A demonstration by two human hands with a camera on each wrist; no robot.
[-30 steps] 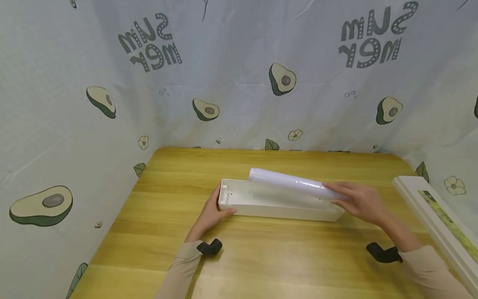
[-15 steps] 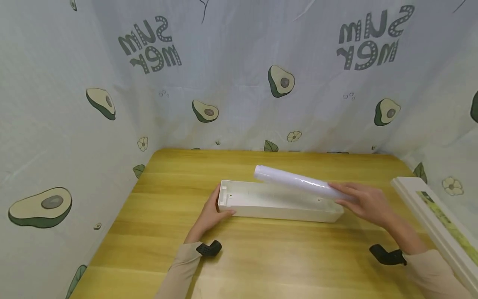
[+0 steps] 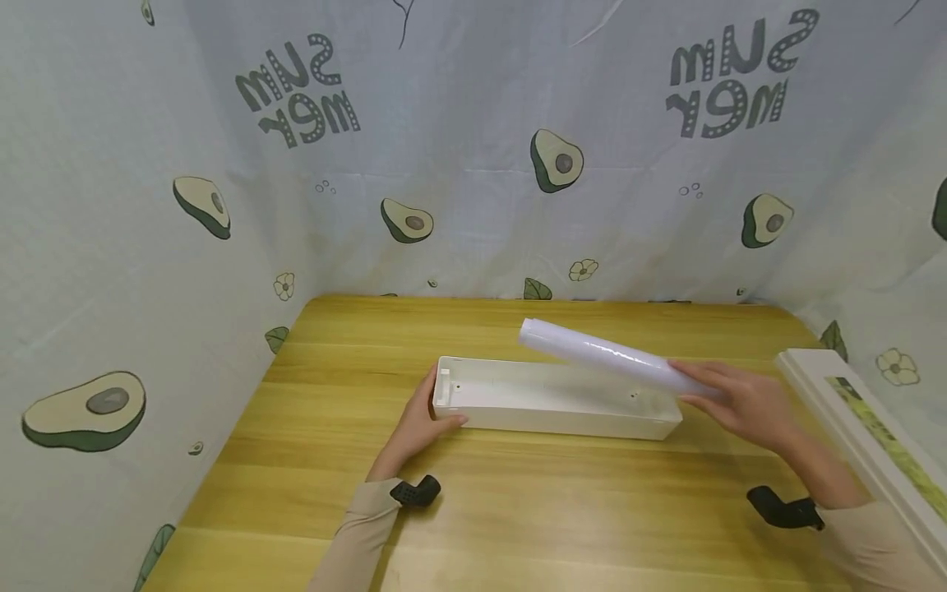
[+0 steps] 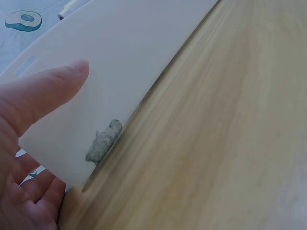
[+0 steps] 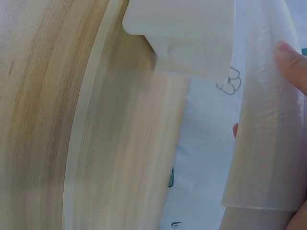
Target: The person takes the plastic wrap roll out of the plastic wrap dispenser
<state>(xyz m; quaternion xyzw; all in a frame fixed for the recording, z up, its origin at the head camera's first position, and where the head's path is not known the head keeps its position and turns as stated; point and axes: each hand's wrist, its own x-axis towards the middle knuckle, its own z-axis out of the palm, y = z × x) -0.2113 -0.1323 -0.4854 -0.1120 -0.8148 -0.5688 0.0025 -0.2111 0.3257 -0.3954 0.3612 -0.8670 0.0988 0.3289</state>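
Note:
My left hand (image 3: pixel 414 427) grips the left end of a long white open-topped box (image 3: pixel 555 421) standing on the table. Its thumb lies along the front wall and the other fingers go round the end. Low on that wall, a ragged grey patch (image 4: pixel 104 142) shows in the left wrist view. My right hand (image 3: pixel 747 407) holds a glossy whitish roll of cling film (image 3: pixel 599 351) by its right end, thumb on one side and fingers on the other. The roll slants over the box with its left end higher. Part of the right end is hidden by the hand.
A long white cover-like piece (image 3: pixel 858 444) with a green and yellow label lies at the table's right side. Behind the wooden table (image 3: pixel 562 501) hangs a pale curtain (image 3: pixel 473 164) printed with avocados, which also closes off both sides.
The right hand has carried the roll rightward, and its left end has risen away from the box. The left hand and the box stay put.

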